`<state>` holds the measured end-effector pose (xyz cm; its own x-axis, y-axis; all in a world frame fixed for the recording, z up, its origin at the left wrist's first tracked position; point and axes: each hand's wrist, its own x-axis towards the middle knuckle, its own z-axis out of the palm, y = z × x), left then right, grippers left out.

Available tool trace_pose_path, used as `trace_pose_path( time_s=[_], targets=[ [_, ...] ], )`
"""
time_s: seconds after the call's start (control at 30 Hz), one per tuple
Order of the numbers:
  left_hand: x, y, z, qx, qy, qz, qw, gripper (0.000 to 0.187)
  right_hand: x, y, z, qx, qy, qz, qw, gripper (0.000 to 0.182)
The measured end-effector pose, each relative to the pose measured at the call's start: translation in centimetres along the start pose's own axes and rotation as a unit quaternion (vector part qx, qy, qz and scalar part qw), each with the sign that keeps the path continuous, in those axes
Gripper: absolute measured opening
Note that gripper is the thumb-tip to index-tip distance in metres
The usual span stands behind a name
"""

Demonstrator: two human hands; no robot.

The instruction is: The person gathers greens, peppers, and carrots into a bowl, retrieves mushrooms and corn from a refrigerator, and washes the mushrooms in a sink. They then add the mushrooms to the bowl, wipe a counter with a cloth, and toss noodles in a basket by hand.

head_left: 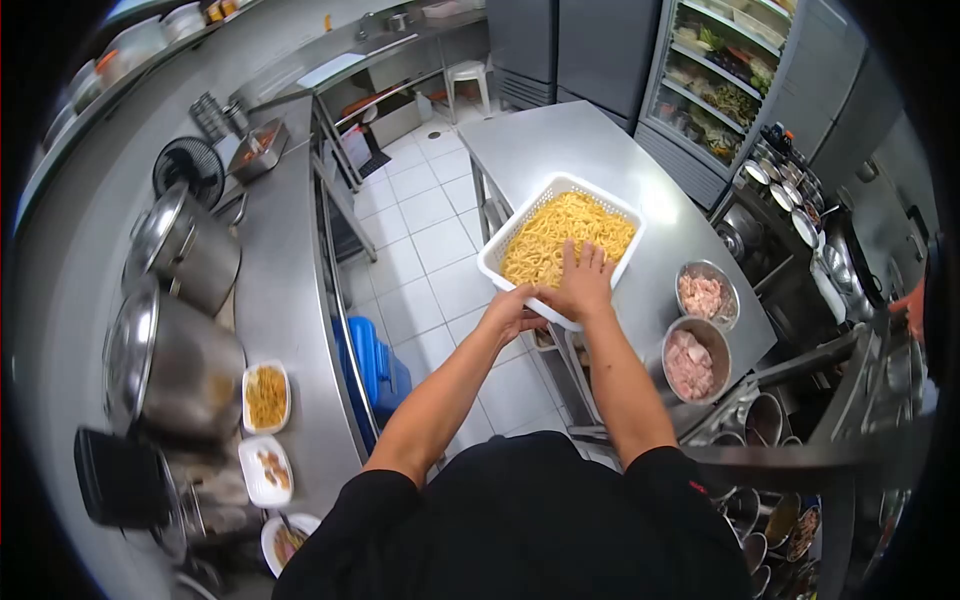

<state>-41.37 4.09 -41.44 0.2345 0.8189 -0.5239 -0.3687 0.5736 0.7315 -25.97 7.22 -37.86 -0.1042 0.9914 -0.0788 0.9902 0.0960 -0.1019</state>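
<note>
Pots (175, 330) are lined up on the left counter (290, 300), with small white dishes (266, 397) of food beside them, well apart from the work. Across the tiled aisle, a white basket (520, 225) full of yellow noodles (565, 240) is seen at the near left corner of the steel table (600, 140), its near corner overhanging the table's edge. The left hand (510, 312) is curled under and against that near rim, fingers pressed together; how far they wrap beneath cannot be told. The right hand (583, 280) is laid over the rim onto the noodles, fingers spread and resting flat on the pile. The step is judged to be steadying or shifting the loaded basket. It is best done with the weight taken by the left hand from below while the right keeps the noodles pressed down, so nothing spills over the low wall. The basket should be kept level, since its perforated walls may flex under load. Further right, two steel bowls (697, 340) of pale chopped meat stand near the table's front edge, and should be given room. At the far right, another person's hand (912, 305) is partly in view.
</note>
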Motion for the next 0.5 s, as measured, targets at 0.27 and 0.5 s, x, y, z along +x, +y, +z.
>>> trace_pose_path(
  time_s=[0.27, 0.5],
  targets=[
    [13.8, 8.6, -1.6, 0.212, 0.056, 0.044, 0.975, 0.047, 16.5, 1.5, -0.2, 0.033, 0.029, 0.018, 0.999, 0.105],
    [26.2, 17.0, -5.7, 0.225, 0.121, 0.192, 0.948, 0.046, 30.1, -1.5, 0.6, 0.1, 0.082, 0.055, 0.99, 0.06]
  ],
)
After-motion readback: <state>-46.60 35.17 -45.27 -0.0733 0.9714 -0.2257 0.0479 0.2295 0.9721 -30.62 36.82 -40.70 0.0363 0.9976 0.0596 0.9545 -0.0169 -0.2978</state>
